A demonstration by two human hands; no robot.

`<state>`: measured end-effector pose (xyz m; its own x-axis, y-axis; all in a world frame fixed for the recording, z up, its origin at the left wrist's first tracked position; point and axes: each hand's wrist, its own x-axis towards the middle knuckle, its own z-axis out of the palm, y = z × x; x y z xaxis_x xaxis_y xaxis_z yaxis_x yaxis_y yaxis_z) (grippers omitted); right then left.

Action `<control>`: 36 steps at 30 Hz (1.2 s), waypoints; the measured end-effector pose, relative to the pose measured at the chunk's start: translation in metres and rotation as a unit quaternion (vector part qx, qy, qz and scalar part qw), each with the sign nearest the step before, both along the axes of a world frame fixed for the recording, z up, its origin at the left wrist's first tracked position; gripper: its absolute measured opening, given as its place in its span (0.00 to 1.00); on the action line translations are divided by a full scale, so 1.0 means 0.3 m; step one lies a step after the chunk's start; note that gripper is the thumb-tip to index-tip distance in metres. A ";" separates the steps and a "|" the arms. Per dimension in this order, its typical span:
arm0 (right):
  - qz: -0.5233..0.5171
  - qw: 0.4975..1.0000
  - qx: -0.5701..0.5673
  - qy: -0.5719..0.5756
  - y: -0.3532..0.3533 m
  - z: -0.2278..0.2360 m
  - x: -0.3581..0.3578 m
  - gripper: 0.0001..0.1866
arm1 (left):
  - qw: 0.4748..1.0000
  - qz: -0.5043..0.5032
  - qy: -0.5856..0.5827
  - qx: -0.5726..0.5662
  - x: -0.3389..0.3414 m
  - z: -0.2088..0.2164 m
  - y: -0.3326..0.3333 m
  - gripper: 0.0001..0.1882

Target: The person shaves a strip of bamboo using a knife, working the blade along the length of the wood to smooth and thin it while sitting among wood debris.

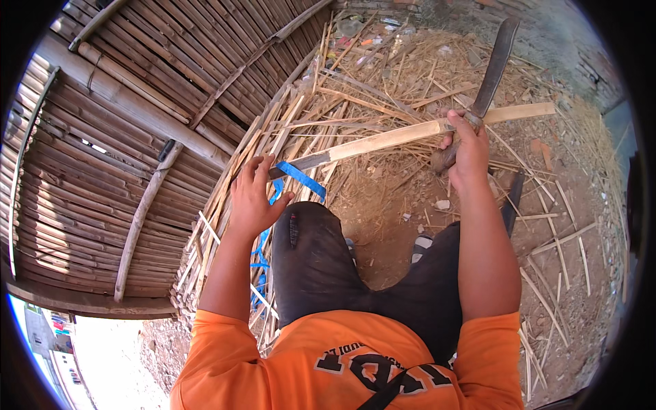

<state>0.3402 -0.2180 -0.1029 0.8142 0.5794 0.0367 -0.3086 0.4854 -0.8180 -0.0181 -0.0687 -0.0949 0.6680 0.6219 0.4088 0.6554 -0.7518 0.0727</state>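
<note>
A long, pale split bamboo strip (386, 141) lies across in front of me, its left part dark. My left hand (254, 198) has its fingers bent around the dark left end, next to a blue plastic strap (303, 180). My right hand (470, 150) is closed on a machete, whose rounded wooden handle (444, 160) shows below the fingers. The curved dark machete blade (497, 65) points up and away. The bamboo passes at the right hand's fingers and the base of the blade, its pale end sticking out to the right.
Loose bamboo slivers (362, 102) litter the dirt floor (383, 239) ahead and at the right. A bamboo slat wall (75, 184) stands at my left, a rough wall (567, 61) at the far right. My dark-trousered knees (307, 232) are bent below the strip.
</note>
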 end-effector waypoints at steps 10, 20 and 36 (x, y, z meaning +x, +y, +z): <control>-0.065 0.996 0.039 0.049 -0.147 0.016 0.157 0.10 | 0.996 -0.045 -0.024 0.071 0.222 0.098 -0.031 0.44; -0.072 0.993 0.040 0.086 -0.194 0.006 0.233 0.09 | 0.951 -0.186 -0.132 0.209 0.282 0.113 0.021 0.13; -0.008 0.995 0.041 0.091 -0.193 -0.025 0.227 0.08 | 0.980 -0.077 0.066 0.173 0.304 0.215 -0.160 0.40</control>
